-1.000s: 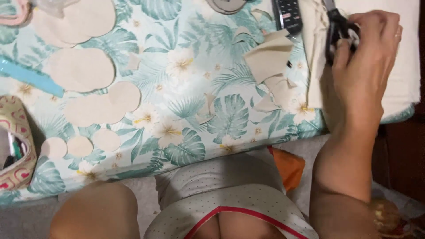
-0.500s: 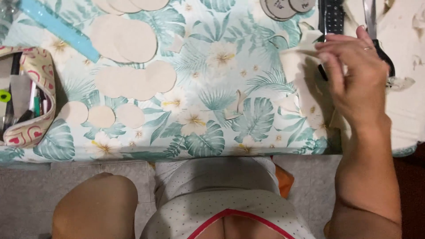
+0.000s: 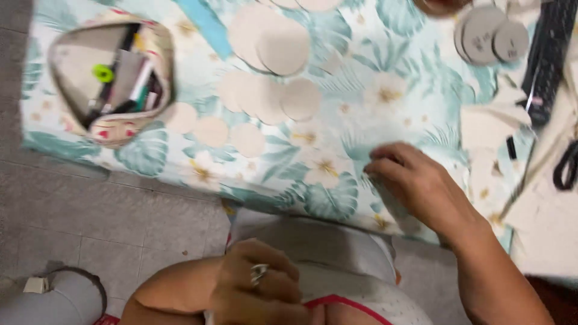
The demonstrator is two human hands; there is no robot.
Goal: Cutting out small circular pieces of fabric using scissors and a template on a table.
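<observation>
My right hand (image 3: pixel 421 189) rests on the leaf-print tablecloth (image 3: pixel 325 198) near its front edge, fingers bent and bunched with the tips pressed down. What lies under them is hidden. My left hand (image 3: pixel 259 289), with a ring on it, lies curled in my lap, nothing visible in it. Black-handled scissors (image 3: pixel 566 165) lie on pale cloth (image 3: pixel 542 229) at the far right, apart from both hands. Several beige cut-out circles (image 3: pixel 271 96) are spread across the middle of the table.
An open pencil pouch (image 3: pixel 111 78) with pens sits at the left. A blue strip (image 3: pixel 205 24) lies at the top. Grey round discs (image 3: pixel 490 39), a black remote (image 3: pixel 548 60) and beige scraps (image 3: pixel 490 120) are at the right. Grey tiled floor (image 3: pixel 90 222) lies below.
My right hand has put the scissors down at the right and come left and down onto the tablecloth. The view has swung left, showing the pouch and my left hand.
</observation>
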